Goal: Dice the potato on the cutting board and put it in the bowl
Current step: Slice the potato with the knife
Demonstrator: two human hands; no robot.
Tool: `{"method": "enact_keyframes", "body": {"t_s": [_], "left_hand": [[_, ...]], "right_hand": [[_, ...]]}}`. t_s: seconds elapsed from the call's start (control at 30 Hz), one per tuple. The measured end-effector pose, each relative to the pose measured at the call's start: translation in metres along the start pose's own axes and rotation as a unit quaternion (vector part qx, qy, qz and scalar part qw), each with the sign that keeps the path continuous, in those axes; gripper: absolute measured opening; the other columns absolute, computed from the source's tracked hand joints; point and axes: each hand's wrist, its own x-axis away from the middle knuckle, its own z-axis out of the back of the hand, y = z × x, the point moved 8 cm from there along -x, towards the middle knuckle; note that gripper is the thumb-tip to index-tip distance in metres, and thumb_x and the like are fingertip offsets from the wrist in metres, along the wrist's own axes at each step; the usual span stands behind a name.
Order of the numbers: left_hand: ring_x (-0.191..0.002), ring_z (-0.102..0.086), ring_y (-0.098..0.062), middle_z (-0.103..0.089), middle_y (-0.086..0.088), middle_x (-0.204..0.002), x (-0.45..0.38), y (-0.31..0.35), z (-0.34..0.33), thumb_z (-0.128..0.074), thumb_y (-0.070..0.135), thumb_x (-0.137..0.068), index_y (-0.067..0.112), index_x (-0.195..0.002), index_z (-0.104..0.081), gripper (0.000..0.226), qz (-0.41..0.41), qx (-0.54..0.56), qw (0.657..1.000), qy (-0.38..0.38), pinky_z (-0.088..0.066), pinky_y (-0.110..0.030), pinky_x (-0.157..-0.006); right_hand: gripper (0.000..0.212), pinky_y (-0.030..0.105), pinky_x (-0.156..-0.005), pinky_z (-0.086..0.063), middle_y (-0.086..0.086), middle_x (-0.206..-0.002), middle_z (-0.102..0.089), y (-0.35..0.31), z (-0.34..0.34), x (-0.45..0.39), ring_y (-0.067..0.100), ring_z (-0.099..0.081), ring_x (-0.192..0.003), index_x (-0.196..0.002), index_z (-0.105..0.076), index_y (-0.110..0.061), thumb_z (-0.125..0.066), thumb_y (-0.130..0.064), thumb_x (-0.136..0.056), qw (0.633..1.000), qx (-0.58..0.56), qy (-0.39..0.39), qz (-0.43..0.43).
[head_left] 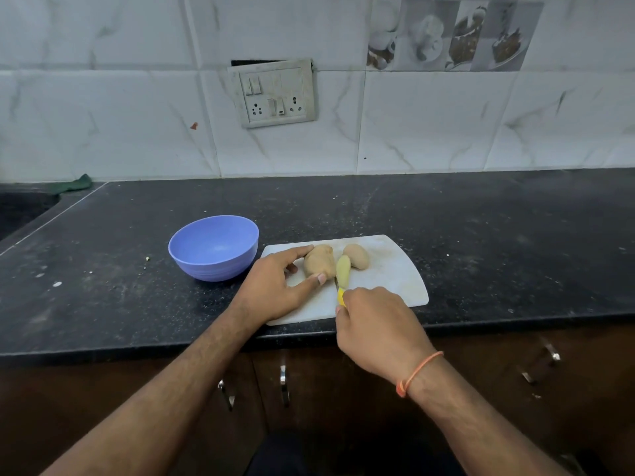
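On the white cutting board (pixel 395 280) lie three potato pieces. My left hand (pixel 275 286) holds the largest piece (pixel 319 264) between forefinger and thumb. A thin slice (pixel 343 271) with its pale cut face up leans beside it, against the knife blade. A second brown piece (pixel 356 256) lies to the right. My right hand (pixel 374 324) grips a yellow-handled knife (pixel 341 297), its blade mostly hidden behind the slice. An empty blue bowl (pixel 213 248) stands just left of the board.
The board sits near the front edge of a black speckled counter (pixel 498 242). A switch and socket plate (pixel 275 92) hangs on the tiled wall behind. Brown cabinet doors with metal handles (pixel 283 384) are below. A green cloth (pixel 70 185) lies at the far left.
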Motion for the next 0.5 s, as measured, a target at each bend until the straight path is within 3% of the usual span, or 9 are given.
{"method": "enact_keyframes", "body": {"t_s": [0.27, 0.37, 0.5], "left_hand": [[-0.102, -0.061, 0.003, -0.067, 0.025, -0.106, 0.0, -0.002, 0.0, -0.08, 0.055, -0.087, 0.047, -0.137, -0.062, 0.054, 0.008, 0.029, 1.0, -0.001, -0.046, -0.02, -0.081], [-0.107, -0.059, 0.004, -0.064, 0.027, -0.12, -0.002, -0.004, -0.004, -0.083, 0.057, -0.084, 0.047, -0.136, -0.058, 0.059, 0.015, 0.05, 0.998, -0.021, -0.046, -0.02, -0.084], [-0.111, -0.056, 0.003, -0.055, 0.034, -0.144, -0.003, 0.001, -0.008, -0.083, 0.052, -0.085, 0.053, -0.156, -0.038, 0.084, -0.001, 0.068, 0.995, -0.068, -0.045, -0.017, -0.091]], "right_hand": [[0.019, 0.034, -0.065, -0.033, -0.002, -0.078, -0.039, 0.002, -0.001, 0.028, 0.023, -0.04, -0.073, -0.092, -0.042, -0.023, -0.038, -0.035, -0.106, 0.999, 0.031, 0.013, -0.006], [0.022, 0.033, -0.06, -0.033, -0.004, -0.075, -0.044, 0.013, 0.003, 0.031, 0.021, -0.043, -0.068, -0.092, -0.045, -0.024, -0.036, -0.038, -0.107, 0.999, 0.019, 0.031, -0.012], [0.026, 0.028, -0.049, -0.025, -0.006, -0.071, -0.048, 0.025, 0.001, 0.023, 0.012, -0.042, -0.06, -0.089, -0.046, -0.026, -0.035, -0.04, -0.107, 0.999, 0.003, 0.045, -0.019]]}}
